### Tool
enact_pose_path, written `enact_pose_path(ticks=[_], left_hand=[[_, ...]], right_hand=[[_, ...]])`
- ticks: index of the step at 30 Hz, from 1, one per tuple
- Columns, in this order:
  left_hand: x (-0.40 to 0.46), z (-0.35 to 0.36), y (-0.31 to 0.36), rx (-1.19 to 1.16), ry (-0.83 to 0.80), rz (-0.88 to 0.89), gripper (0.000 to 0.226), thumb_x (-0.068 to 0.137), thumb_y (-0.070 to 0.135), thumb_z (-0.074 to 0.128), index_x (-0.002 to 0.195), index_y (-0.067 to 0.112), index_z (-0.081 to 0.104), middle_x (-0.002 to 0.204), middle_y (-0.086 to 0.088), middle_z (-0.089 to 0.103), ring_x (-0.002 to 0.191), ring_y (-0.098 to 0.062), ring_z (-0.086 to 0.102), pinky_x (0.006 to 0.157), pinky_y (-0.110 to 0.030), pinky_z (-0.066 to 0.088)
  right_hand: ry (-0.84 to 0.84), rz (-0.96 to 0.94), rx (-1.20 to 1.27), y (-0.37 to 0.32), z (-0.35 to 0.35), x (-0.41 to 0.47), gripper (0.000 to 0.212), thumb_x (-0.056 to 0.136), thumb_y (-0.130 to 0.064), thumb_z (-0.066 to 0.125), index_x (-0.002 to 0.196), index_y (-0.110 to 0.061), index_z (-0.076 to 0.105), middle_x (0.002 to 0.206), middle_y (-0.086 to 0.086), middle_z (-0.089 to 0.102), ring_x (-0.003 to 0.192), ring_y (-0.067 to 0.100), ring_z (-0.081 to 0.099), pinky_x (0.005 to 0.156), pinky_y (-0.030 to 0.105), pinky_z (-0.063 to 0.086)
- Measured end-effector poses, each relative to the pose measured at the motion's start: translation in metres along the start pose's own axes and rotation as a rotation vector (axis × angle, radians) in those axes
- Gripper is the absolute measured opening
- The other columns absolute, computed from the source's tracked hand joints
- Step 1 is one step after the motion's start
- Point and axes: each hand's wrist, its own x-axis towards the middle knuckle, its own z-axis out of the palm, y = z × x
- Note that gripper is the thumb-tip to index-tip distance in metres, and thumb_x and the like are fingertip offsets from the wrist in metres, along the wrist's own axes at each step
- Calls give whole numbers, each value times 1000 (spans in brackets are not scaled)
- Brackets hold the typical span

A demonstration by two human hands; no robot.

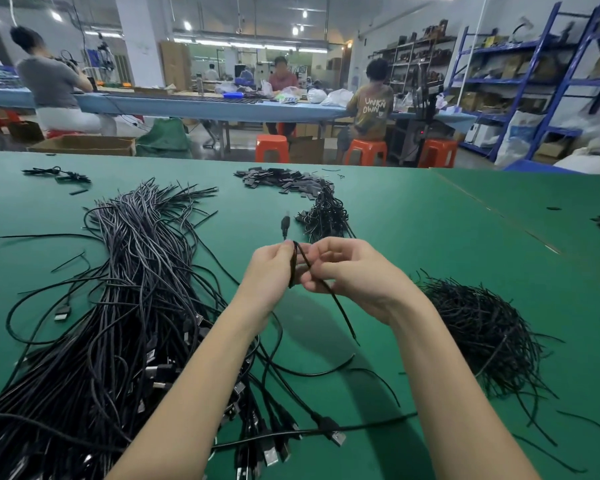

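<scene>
The left hand (271, 271) gripped a folded cable (292, 268), plug up, above the green table (430, 237). The right hand (347, 271) pinched a twist tie (340, 310) across it. Binding looked half done; next, I'd judge, the tail needed winding tight.

Here we go: the person shows only as two arms over the desk (465, 244). The left forearm (201, 368) is bare along its whole visible length, slender and smooth, narrowing to the wrist. The right forearm (440, 368) is bare as well, and looks a touch broader in this wide-angle view. Up at the left grip (271, 271): a bare hand, rounded knuckles, slim fingers. The right grip (354, 275): bare too, with a long smooth thumb; nails too small to judge. Toward the near edge of the desk both arms run out of frame, so whatever is worn is hidden.
</scene>
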Motion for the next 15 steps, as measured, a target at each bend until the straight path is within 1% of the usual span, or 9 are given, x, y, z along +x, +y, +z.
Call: enact_pose_path(ticks=[3, 4, 5, 7, 9, 11, 12, 13, 15], left_hand=[[5, -1, 1, -266, 21, -85, 42, 108, 22, 30, 104, 6, 68, 97, -7, 78, 93, -18, 74, 84, -30, 55], [6, -2, 2, -338, 34, -96, 43, 109, 22, 28, 104, 5, 67, 99, -9, 77, 96, -21, 74, 88, -33, 55], [6, -2, 4, -404, 35, -109, 43, 109, 22, 28, 103, 4, 66, 98, -10, 77, 95, -22, 74, 88, -34, 54], [5, -1, 6, -525, -6, -151, 43, 109, 24, 27, 101, 4, 64, 91, -8, 77, 89, -21, 75, 82, -31, 54], [2, 2, 8, -584, -35, -179, 41, 109, 25, 28, 95, 6, 61, 76, -3, 73, 79, -20, 74, 75, -28, 52], [1, 4, 9, -567, -23, -177, 38, 109, 27, 29, 88, 10, 56, 60, 3, 55, 67, -17, 67, 69, -27, 47], [0, 3, 9, -588, -29, -173, 38, 109, 28, 29, 84, 12, 53, 57, 5, 45, 63, -16, 61, 68, -26, 44], [0, 1, 10, -640, -48, -181, 38, 109, 28, 30, 81, 14, 50, 57, 6, 37, 60, -15, 55, 67, -25, 42], [-1, -4, 13, -753, -124, -205, 37, 109, 28, 30, 78, 16, 46, 59, 7, 27, 55, -12, 44, 61, -23, 41]], right_hand=[[-81, 52, -72, 7, -3, -2, 16, 95, 14, 54, 92, 2, 64, 87, 14, 67, 76, 24, 70, 84, 36, 62], [-99, 70, -113, 10, -3, -2, 15, 96, 10, 56, 91, 0, 65, 85, 12, 67, 79, 24, 71, 88, 40, 61], [-105, 83, -151, 13, -3, -1, 16, 97, 7, 57, 87, -2, 66, 82, 9, 67, 82, 24, 73, 90, 42, 60], [-118, 109, -166, 19, -3, 0, 19, 96, 4, 59, 83, -7, 68, 81, 6, 68, 87, 24, 74, 91, 45, 60], [-156, 142, -140, 22, -4, 0, 20, 95, 5, 60, 84, -6, 72, 87, 9, 70, 93, 27, 74, 90, 47, 60], [-186, 190, -59, 24, -10, -1, 22, 95, 8, 56, 89, -4, 73, 95, 14, 71, 99, 29, 73, 88, 44, 61], [-159, 211, 6, 24, -13, -1, 24, 96, 10, 52, 92, -3, 73, 99, 17, 71, 100, 29, 73, 84, 42, 62], [-89, 225, 68, 24, -16, 0, 25, 97, 9, 49, 97, -2, 71, 105, 18, 71, 99, 28, 73, 80, 39, 62], [85, 193, 78, 21, -22, 3, 19, 100, -1, 52, 109, -7, 68, 115, 16, 72, 91, 22, 73, 72, 30, 60]])
